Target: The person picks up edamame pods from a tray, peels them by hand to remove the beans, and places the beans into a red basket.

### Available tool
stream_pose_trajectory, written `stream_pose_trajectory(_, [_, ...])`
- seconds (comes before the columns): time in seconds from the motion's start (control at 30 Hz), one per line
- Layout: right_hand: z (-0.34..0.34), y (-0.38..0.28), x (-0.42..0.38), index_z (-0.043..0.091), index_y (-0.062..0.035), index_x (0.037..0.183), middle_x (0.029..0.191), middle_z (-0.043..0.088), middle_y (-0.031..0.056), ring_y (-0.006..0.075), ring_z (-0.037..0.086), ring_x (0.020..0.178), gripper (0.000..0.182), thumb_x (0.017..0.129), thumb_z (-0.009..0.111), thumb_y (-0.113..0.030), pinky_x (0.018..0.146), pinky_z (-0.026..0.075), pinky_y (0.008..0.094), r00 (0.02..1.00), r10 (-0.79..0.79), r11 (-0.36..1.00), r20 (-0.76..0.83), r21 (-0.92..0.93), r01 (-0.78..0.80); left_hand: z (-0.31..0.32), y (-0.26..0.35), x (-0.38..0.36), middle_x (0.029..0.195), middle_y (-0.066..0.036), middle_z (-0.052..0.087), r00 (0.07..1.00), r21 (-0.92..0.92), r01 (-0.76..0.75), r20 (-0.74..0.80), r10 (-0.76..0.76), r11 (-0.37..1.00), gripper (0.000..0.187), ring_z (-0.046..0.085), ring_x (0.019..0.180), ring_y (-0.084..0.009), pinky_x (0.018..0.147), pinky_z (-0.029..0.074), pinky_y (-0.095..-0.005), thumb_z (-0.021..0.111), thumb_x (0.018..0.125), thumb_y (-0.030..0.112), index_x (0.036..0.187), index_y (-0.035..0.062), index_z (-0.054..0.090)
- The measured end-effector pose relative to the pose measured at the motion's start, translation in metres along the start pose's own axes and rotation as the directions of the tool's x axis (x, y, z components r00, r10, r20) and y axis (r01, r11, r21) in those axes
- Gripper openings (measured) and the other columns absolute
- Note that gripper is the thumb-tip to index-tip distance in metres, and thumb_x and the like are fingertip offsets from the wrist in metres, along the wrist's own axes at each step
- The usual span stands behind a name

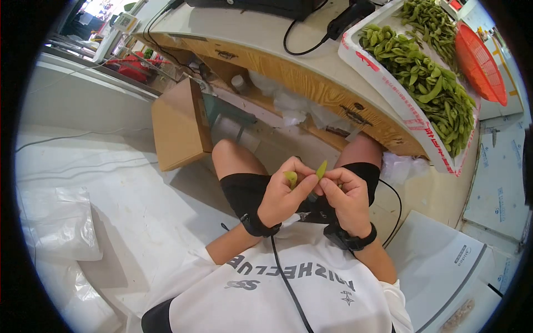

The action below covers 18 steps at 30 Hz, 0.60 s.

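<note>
Above my lap, a green soybean pod [321, 168] stands upright between my two hands, pinched at its lower end by the fingertips of both. My left hand [283, 194] is closed, with its thumb and forefinger at the pod. A second soybean pod [290, 178] shows tucked in the curl of the left fingers. My right hand [348, 198] is closed too, thumb and fingers pressed against the upright pod from the other side. What lies under the right fingers is partly hidden. Each wrist wears a black band.
A white foam box [383, 83] of soybean pods [427, 83] sits on the counter [250, 30] at upper right, with a red plastic basket [482, 64] at its far side. A cardboard box [179, 126] stands left of my knees. A black cable runs down my shirt.
</note>
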State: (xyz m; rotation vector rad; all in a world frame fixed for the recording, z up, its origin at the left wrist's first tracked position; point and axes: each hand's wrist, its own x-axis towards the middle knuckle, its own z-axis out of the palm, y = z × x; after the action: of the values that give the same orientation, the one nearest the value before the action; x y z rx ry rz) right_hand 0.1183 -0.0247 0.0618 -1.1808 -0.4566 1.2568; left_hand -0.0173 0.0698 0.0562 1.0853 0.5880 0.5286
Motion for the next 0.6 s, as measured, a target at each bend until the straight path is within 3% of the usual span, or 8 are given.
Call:
stream_pose_trajectory(0.3, [-0.002, 0.004, 0.002, 0.064, 0.0041, 0.100, 0.084, 0.066, 0.0027, 0.0052, 0.059, 0.075, 0.013, 0.090, 0.063, -0.004, 0.066, 0.045, 0.0168, 0.998, -0.037, 0.999, -0.055, 0.005, 0.038, 0.004, -0.005, 0.007, 0.077, -0.003, 0.062, 0.999, 0.036, -0.019, -0.033, 0.020, 0.999, 0.013, 0.046, 0.058, -0.0025, 0.051, 0.035, -0.0178, 0.059, 0.095, 0.013, 0.098, 0.0049, 0.049])
stream_pose_trajectory(0.4, [0.003, 0.015, 0.006, 0.065, 0.0020, 0.098, 0.084, 0.066, 0.0006, 0.0043, 0.059, 0.075, 0.010, 0.089, 0.064, -0.004, 0.067, 0.046, 0.0176, 0.995, -0.043, 0.998, -0.087, -0.043, 0.040, -0.004, -0.012, 0.000, 0.085, -0.003, 0.062, 0.994, 0.131, 0.012, -0.108, 0.002, 0.991, 0.010, 0.059, 0.078, -0.0068, 0.068, 0.045, -0.0195, 0.060, 0.093, 0.007, 0.096, 0.0014, 0.052])
stream_pose_trajectory(0.47, [0.006, 0.018, 0.008, 0.065, 0.0012, 0.095, 0.081, 0.064, -0.0012, 0.0033, 0.058, 0.073, 0.008, 0.088, 0.064, -0.004, 0.063, 0.045, 0.0174, 0.992, -0.065, 0.998, -0.107, -0.021, 0.063, -0.007, -0.015, -0.001, 0.079, 0.000, 0.058, 0.994, 0.166, -0.009, -0.107, 0.027, 0.986, 0.010, 0.051, 0.070, -0.0044, 0.061, 0.041, -0.0195, 0.061, 0.093, 0.008, 0.095, 0.0022, 0.053])
stream_pose_trajectory(0.6, [0.004, 0.030, 0.014, 0.062, 0.0003, 0.090, 0.077, 0.060, -0.0035, 0.0002, 0.050, 0.067, 0.005, 0.086, 0.063, -0.003, 0.057, 0.040, 0.0161, 0.989, -0.093, 0.996, -0.112, -0.004, 0.093, -0.005, -0.011, -0.002, 0.077, 0.001, 0.058, 0.993, 0.242, -0.018, -0.106, 0.045, 0.970, 0.010, 0.049, 0.068, -0.0028, 0.058, 0.038, -0.0185, 0.062, 0.092, 0.009, 0.092, 0.0030, 0.054])
